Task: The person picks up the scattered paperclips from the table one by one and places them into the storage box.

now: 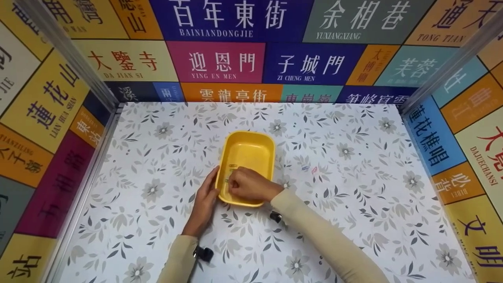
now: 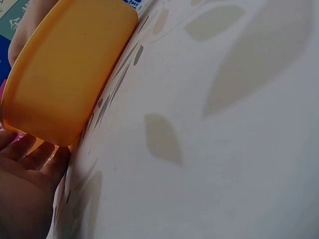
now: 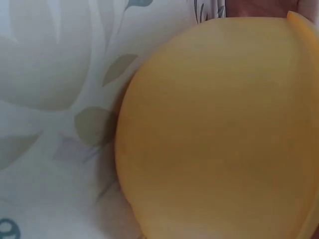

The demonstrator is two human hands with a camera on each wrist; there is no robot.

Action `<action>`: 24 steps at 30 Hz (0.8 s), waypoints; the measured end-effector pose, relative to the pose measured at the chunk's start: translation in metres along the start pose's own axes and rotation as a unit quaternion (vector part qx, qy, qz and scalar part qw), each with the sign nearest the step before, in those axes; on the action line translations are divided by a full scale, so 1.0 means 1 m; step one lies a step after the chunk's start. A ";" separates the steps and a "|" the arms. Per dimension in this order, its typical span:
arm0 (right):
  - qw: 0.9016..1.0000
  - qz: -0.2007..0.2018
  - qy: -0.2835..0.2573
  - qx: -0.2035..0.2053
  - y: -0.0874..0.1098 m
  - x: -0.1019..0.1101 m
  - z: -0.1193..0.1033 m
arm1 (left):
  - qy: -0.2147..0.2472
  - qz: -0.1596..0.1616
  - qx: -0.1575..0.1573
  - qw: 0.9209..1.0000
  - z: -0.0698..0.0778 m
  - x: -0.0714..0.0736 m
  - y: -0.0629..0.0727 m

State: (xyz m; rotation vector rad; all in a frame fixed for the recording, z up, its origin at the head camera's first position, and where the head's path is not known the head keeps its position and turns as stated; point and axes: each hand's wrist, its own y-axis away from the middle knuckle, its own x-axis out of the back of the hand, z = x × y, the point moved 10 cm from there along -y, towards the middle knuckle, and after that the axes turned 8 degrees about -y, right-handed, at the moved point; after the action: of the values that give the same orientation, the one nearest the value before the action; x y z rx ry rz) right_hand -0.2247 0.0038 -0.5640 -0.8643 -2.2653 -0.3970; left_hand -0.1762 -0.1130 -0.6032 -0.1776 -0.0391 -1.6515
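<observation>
A yellow plastic tray with rounded corners sits on the patterned tabletop. My left hand rests against its left wall, and the left wrist view shows the extended fingers touching the tray's outside. Reaching over the near right corner, my right hand is inside the tray with its fingers curled, low at the left side. Small paper clips lie along the left part of the tray floor, beside the right knuckles. I cannot tell what the right fingertips hold, since the hand covers them. The right wrist view is filled mostly by the tray's outer wall.
A small blue piece and a small red piece lie on the floral tabletop right of the tray. Panels with printed place names wall in the table at the back and both sides.
</observation>
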 end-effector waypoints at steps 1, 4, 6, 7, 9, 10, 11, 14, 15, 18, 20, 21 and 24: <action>1.000 -0.003 0.001 -0.001 0.000 -0.001 0.000 | -0.001 -0.001 -0.002 1.000 0.000 0.000 0.000; 1.000 -0.009 0.005 -0.001 -0.002 -0.004 0.000 | 0.001 0.000 -0.004 1.000 0.000 0.000 0.000; 1.000 -0.009 0.004 0.001 -0.003 -0.005 -0.001 | 0.003 0.000 -0.005 1.000 0.000 0.000 0.000; 1.000 -0.008 0.004 0.002 -0.004 -0.005 -0.001 | 0.005 0.000 -0.005 1.000 0.000 0.000 0.000; 1.000 -0.007 -0.002 0.006 -0.004 -0.005 -0.002 | 0.007 -0.001 -0.006 1.000 -0.001 0.000 0.000; 1.000 -0.006 -0.005 0.008 -0.004 -0.004 -0.003 | 0.007 -0.001 -0.006 1.000 -0.001 0.000 0.000; 1.000 -0.005 -0.007 0.008 -0.004 -0.004 -0.003 | 0.006 0.000 -0.006 1.000 -0.001 0.000 0.000; 1.000 0.004 -0.015 0.002 -0.001 0.002 -0.001 | 0.004 0.000 -0.002 1.000 -0.001 0.000 0.000; 1.000 0.008 -0.017 -0.003 0.001 0.004 0.000 | 0.004 0.001 -0.001 1.000 -0.002 0.000 0.000; 0.999 0.026 -0.018 -0.012 0.008 0.013 0.002 | 0.006 0.000 0.000 1.000 -0.002 0.000 0.000; 0.999 0.041 -0.019 -0.012 0.014 0.020 0.003 | 0.009 -0.003 -0.002 1.000 -0.001 0.000 0.000; 0.998 0.050 -0.022 -0.013 0.018 0.023 0.003 | 0.011 -0.005 -0.002 1.000 -0.001 0.000 0.000; 0.996 0.081 -0.039 -0.009 0.029 0.035 0.003 | 0.017 -0.009 -0.001 1.000 0.000 -0.002 0.000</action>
State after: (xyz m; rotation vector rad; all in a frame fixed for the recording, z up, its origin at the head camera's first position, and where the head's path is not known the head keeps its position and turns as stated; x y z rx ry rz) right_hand -0.2261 0.0432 -0.5413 -1.0802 -2.2453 -0.3156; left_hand -0.1762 -0.1115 -0.6038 -0.1505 -0.0143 -1.6731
